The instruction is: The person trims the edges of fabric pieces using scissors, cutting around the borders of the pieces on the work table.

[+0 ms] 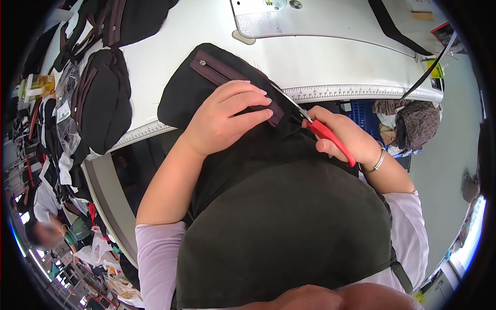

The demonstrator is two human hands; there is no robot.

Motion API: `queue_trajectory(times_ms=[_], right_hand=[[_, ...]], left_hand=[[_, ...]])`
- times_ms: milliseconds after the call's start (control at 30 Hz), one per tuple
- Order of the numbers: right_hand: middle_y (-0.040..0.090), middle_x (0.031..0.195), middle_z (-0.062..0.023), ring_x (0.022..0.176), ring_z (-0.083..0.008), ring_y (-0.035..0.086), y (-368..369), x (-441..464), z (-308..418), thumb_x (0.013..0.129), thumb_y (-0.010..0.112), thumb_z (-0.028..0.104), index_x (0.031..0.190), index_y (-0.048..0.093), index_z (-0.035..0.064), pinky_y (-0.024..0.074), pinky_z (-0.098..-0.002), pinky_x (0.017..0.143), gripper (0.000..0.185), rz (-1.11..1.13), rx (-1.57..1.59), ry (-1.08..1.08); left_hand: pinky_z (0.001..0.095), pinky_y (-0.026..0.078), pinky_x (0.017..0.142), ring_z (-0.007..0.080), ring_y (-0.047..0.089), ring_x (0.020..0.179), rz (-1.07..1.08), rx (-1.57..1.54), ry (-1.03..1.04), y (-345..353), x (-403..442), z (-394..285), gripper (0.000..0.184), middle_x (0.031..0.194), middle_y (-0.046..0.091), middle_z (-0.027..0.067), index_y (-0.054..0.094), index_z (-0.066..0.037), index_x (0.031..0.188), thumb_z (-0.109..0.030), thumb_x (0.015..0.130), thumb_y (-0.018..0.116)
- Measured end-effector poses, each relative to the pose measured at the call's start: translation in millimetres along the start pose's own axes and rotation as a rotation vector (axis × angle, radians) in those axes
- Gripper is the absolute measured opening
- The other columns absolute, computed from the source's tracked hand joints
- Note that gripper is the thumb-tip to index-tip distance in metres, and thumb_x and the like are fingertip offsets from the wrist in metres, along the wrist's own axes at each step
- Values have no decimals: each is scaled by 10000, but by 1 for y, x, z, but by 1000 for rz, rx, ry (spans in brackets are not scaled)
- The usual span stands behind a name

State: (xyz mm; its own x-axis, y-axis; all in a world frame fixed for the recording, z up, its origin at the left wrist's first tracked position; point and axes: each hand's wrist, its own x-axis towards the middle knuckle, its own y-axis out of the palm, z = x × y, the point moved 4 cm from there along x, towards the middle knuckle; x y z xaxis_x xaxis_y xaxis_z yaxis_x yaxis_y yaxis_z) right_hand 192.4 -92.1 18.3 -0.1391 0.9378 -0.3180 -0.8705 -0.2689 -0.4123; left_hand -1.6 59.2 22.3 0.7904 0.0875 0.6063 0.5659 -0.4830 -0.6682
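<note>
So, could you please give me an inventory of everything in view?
Fabric piece: one, black, under left hand
Zipper strip: one, dark brown, on that piece
Scissors: one pair, red-handled, in right hand
Worktable: one, white, ahead
Measuring tape: white, along its near edge
Sewing machine: one, white, partly visible, top
Strap: one, black, upper right
Fabric pieces: several, black and brown, table's left
Crate: one, blue, right, beside cloths
Co-worker: one, far left; clutter there indistinct
Apron: one, dark, worn
Bracelet: one, silvery, right wrist
Left hand, right hand: bare, centre
</note>
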Motion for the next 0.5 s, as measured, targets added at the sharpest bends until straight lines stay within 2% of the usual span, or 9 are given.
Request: queue_trajectory(times_ms=[100, 367, 433, 500], right_hand=[[579, 826, -88, 744, -260, 584, 2, -2, -2, 820, 484, 881, 1209, 522, 24, 477, -356, 708, 943, -27, 40, -11], [568, 808, -28, 717, -183, 568, -3, -10, -4, 807, 450, 905, 1233, 507, 18, 463, -305, 685, 986, 117, 99, 14], [568, 808, -32, 718, -186, 568, -1, -6, -4, 815, 455, 897, 1237, 503, 14, 463, -307, 687, 980, 102, 88, 2], [568, 809, -36, 720, -188, 567, 2, 0, -3, 823, 459, 890, 1240, 499, 11, 463, -309, 688, 973, 84, 76, -10]], left_hand=[[442, 549, 943, 289, 664, 1042, 2, 1, 2, 0, 0, 0, 306, 1100, 704, 68, 754, -74, 993, 19, 702, 732], [439, 545, 962, 285, 667, 1051, -1, -16, -13, -2, 0, 1, 283, 1109, 707, 66, 750, -81, 992, 12, 725, 729], [412, 563, 897, 293, 650, 1045, -14, -29, 7, -2, 1, 1, 282, 1076, 690, 59, 733, -73, 971, -6, 697, 741], [410, 564, 897, 293, 651, 1045, -10, -29, 12, -2, 2, 1, 284, 1074, 690, 58, 733, -74, 972, -7, 696, 742]])
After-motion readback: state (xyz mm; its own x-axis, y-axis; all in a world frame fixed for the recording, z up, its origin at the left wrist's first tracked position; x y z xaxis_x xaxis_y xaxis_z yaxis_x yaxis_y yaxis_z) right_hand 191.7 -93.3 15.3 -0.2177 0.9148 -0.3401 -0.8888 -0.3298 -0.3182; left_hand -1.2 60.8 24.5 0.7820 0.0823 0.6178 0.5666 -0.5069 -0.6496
